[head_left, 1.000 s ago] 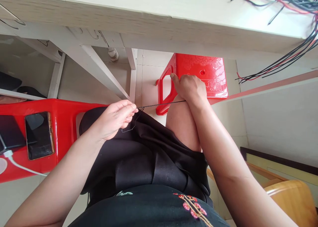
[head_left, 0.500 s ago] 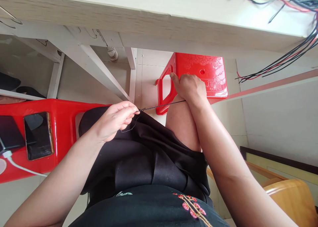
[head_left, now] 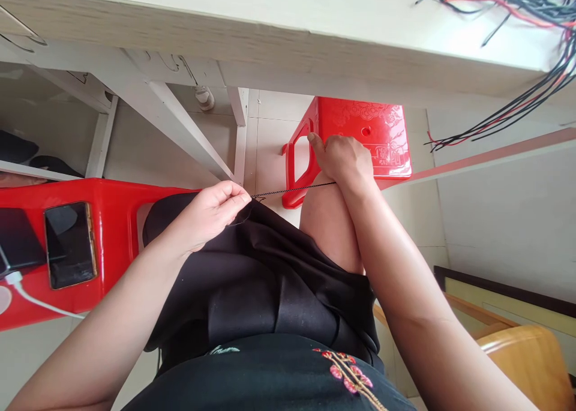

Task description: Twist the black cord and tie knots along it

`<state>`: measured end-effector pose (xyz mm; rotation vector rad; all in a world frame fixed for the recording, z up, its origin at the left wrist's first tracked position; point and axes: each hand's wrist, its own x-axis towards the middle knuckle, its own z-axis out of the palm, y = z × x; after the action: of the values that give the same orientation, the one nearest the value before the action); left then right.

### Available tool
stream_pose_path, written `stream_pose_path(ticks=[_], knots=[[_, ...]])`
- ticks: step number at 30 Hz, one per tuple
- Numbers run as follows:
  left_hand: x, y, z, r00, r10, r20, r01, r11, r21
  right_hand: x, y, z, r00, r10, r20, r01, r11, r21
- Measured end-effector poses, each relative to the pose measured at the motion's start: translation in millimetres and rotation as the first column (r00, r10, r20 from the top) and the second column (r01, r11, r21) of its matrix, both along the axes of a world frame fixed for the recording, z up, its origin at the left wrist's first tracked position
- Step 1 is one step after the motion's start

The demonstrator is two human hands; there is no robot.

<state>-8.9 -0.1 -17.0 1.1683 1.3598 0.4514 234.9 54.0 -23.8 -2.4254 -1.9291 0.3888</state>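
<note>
A thin black cord [head_left: 292,189] runs taut across my lap, over the dark skirt and my bare knee. Its left end is pinched between the thumb and fingers of my left hand [head_left: 220,213], where a loose thread loops below the fingertips. The other end passes beneath my right hand [head_left: 344,159], which rests on the knee with its thumb stretched out and its other fingers bent down over the far side. The undersides of those fingers are hidden, so I cannot make out how they meet the cord.
A red stool [head_left: 364,123] stands beyond the knee. On the red surface at left lie a phone [head_left: 69,246], a dark device [head_left: 18,240] and a white cable. Overhead, black and red cords [head_left: 508,3] hang over the white table's edge [head_left: 270,36]. A wooden chair [head_left: 526,363] is at lower right.
The fingers of my left hand have curled closer together and shifted slightly up and left, and the loose thread beneath them has moved. My right hand stays nearly still on the knee.
</note>
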Motion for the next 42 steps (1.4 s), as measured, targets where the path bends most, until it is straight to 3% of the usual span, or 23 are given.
stream_pose_path(ticks=[3,8,15,19,29,42], knots=[[-1.4,0.8,-5.8,0.997,-0.027,-0.074,0.032,0.997,0.075,0.0,0.2,0.0,1.000,0.000,0.000,0.000,1.000,0.000],[-0.9,1.4,-9.7,0.994,-0.002,-0.109,0.003,1.000,0.014,-0.2,0.3,1.0,1.000,-0.005,0.005,0.005,1.000,-0.010],[4.5,3.0,9.8,0.991,0.077,0.112,-0.059,0.986,-0.158,-0.2,-0.2,0.9,1.000,-0.004,-0.005,0.004,1.000,0.001],[3.4,2.7,16.8,0.988,0.064,0.139,-0.041,0.985,-0.165,0.1,-0.8,0.7,1.000,0.001,-0.001,-0.001,1.000,0.007],[1.5,4.8,0.3,0.990,0.058,0.126,-0.047,0.995,-0.088,0.4,-0.5,0.3,1.000,-0.009,-0.001,0.009,1.000,0.009],[4.2,5.3,-1.6,0.996,0.077,0.043,-0.073,0.993,-0.093,-0.6,0.0,1.9,1.000,-0.012,0.005,0.012,1.000,-0.014]])
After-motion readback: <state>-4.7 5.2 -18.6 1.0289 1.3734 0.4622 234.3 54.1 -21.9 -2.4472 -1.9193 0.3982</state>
